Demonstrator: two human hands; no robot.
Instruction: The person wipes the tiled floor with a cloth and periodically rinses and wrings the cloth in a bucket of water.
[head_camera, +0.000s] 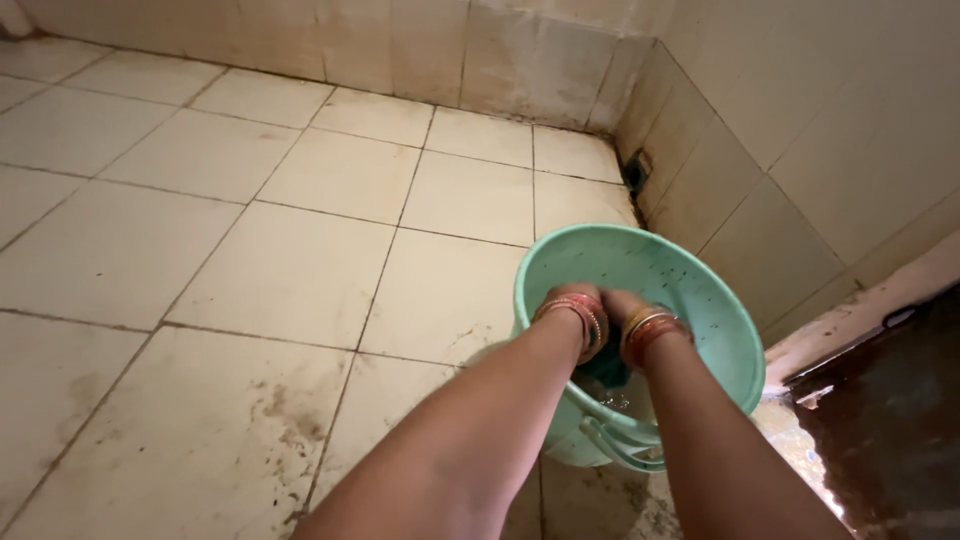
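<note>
A mint-green plastic bucket (690, 290) stands tilted on the tiled floor near the corner of the room. Both my forearms reach down into it. My left hand (566, 302) and my right hand (622, 305) are bent at the wrist inside the bucket, close together, pressing on a dark wet cloth (604, 368) that lies in a little water. Bangles ring both wrists. The fingers are hidden below the wrists, so the grip itself is out of sight. The bucket's handle (620, 450) hangs down on the near side.
Cream floor tiles (290, 270) with dirty stains spread to the left and front. Tiled walls meet in a corner behind the bucket, with a dark drain hole (634, 172) at the base. A raised ledge (850, 320) and a dark wet area (890, 420) lie at right.
</note>
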